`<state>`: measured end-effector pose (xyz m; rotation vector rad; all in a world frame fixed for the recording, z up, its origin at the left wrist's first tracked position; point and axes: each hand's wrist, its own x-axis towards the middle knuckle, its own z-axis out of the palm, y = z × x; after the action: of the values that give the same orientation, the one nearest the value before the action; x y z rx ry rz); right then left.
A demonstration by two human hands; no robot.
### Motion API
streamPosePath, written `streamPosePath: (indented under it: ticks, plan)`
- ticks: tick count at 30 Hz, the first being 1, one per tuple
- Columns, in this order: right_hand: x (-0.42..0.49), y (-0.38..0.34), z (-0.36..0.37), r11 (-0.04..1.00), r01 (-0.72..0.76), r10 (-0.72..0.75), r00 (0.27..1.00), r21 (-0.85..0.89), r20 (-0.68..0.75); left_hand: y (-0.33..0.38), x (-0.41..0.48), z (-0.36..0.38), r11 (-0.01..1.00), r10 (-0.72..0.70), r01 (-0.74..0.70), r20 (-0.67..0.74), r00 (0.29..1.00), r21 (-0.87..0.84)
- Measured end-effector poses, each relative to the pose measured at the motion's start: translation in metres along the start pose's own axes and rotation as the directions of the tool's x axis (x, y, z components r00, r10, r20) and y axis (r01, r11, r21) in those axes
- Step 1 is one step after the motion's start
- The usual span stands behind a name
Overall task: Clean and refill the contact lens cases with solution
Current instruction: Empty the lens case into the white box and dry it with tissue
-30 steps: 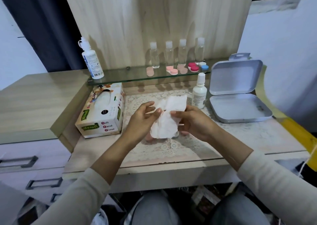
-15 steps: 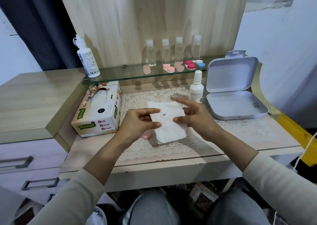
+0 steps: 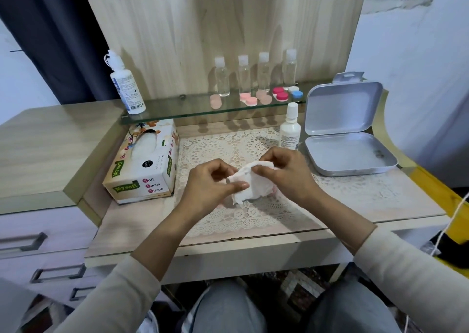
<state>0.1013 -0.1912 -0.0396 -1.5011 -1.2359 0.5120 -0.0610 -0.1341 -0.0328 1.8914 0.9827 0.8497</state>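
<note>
Contact lens case [image 3: 273, 190] wrapped in a tissue [image 3: 250, 188] between both hands, seen from the head camera.
Only a pink edge of the case shows, just below the right fingers; the rest is hidden inside the crumpled white tissue. The left hand [image 3: 210, 185] pinches the tissue's left side between thumb and curled fingers, and the right hand [image 3: 284, 173] grips its top fold with curled fingers, both held over a lace mat [image 3: 228, 145]. Beyond the right fingers stand a small white bottle [image 3: 290, 129] and, to its right, an open metal tin [image 3: 350, 155]. Left of the left fingers lies a tissue box [image 3: 144, 165]. Farther back, a glass shelf [image 3: 177, 112] carries four clear bottles [image 3: 243, 75], spare cases [image 3: 281, 95] in pink, red and blue-white, and a larger white bottle [image 3: 127, 86] at its left end.
</note>
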Motion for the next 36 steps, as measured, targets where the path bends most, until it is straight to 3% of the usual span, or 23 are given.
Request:
streamPosePath:
  ticks: [3, 5, 9, 12, 17, 19, 21, 24, 27, 31, 33, 36]
  plan:
    - [-0.004, -0.003, 0.007, 1.000, 0.003, -0.003, 0.999, 0.010, -0.038, -0.001, -0.001, 0.009, 0.998, 0.019, -0.012, -0.113, 0.993, 0.062]
    - [-0.006, -0.003, 0.011, 0.996, -0.037, 0.040, 0.998, 0.075, -0.048, -0.001, -0.002, 0.012, 1.000, 0.004, -0.004, -0.139, 0.990, 0.002]
    - [-0.010, -0.002, 0.015, 0.962, -0.146, 0.162, 0.985, 0.230, -0.055, -0.001, -0.007, 0.016, 0.996, 0.038, -0.043, -0.052, 0.998, -0.084]
    - [-0.012, -0.008, 0.010, 0.891, -0.220, 0.229, 0.973, 0.398, 0.024, -0.003, -0.010, 0.015, 0.991, 0.117, -0.118, -0.019, 0.993, -0.066]
    - [-0.012, -0.009, 0.008, 0.876, -0.272, 0.230, 0.961, 0.397, 0.152, -0.006, -0.009, 0.010, 0.976, 0.211, -0.211, 0.004, 0.977, -0.053]
    - [-0.011, -0.008, 0.008, 0.865, -0.298, 0.253, 0.954, 0.404, 0.162, -0.008, -0.008, 0.009, 0.972, 0.233, -0.235, -0.066, 0.970, -0.012]
    - [-0.010, -0.009, 0.007, 0.845, -0.321, 0.272, 0.947, 0.429, 0.173, -0.009, -0.006, 0.009, 0.977, 0.210, -0.212, -0.138, 0.968, 0.006]
    - [-0.008, -0.006, 0.006, 0.812, -0.345, 0.295, 0.938, 0.471, 0.180, -0.007, -0.005, 0.010, 0.979, 0.070, -0.077, -0.041, 0.997, -0.191]
    - [-0.007, -0.005, 0.008, 0.818, -0.352, 0.296, 0.936, 0.456, 0.191, -0.008, -0.006, 0.011, 0.970, 0.015, -0.018, -0.015, 1.000, -0.240]
    - [-0.005, 0.003, 0.008, 0.919, -0.260, 0.224, 0.963, 0.296, 0.151, -0.016, -0.003, 0.003, 0.973, -0.025, 0.014, -0.046, 0.999, -0.231]
    - [-0.001, 0.010, 0.005, 0.996, -0.083, 0.087, 0.993, -0.045, 0.082, -0.020, -0.001, -0.005, 0.975, -0.032, 0.019, -0.057, 0.998, -0.219]
    - [0.003, 0.020, 0.003, 0.864, 0.141, -0.018, 0.968, -0.484, 0.251, -0.024, 0.002, -0.016, 0.978, -0.057, 0.047, -0.047, 0.997, -0.205]
